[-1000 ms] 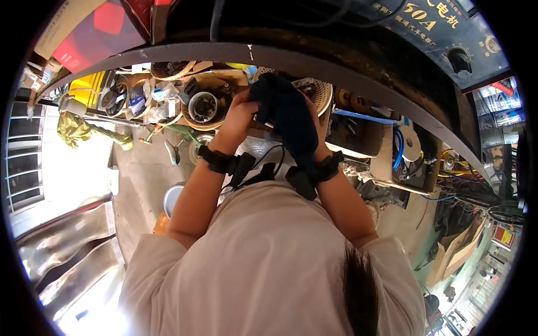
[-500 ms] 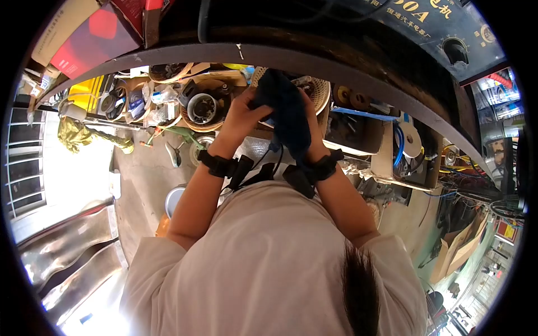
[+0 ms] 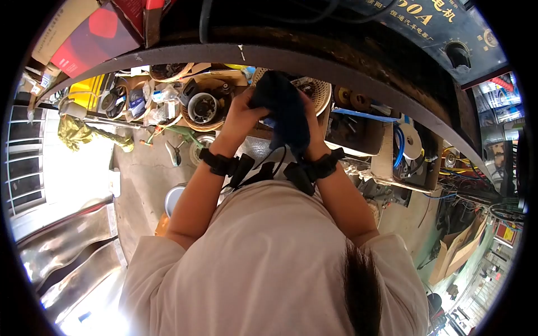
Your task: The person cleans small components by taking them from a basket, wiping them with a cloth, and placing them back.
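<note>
A dark blue cloth (image 3: 283, 109) hangs bunched between my two hands, in front of my chest at the shelf's edge. My left hand (image 3: 245, 113) pinches the cloth's left side with thumb and fingers. On the cloth's right side is my right hand (image 3: 311, 115), its fingers mostly hidden behind the fabric but closed round it. Anything inside or beneath the cloth is hidden. Black straps with small black boxes sit on both wrists. Just behind the cloth stands a woven basket (image 3: 321, 95).
A dark metal beam (image 3: 246, 54) curves across above the hands. Left of them, a round can (image 3: 203, 108) stands among small parts. To the right lie a cardboard box (image 3: 383, 151) and a blue hose coil (image 3: 399, 145). A blue machine (image 3: 443, 33) stands at upper right.
My left hand has shifted slightly on the cloth, its thumb now showing across the edge. The cloth's lower end has drawn up a little and changed its folds.
</note>
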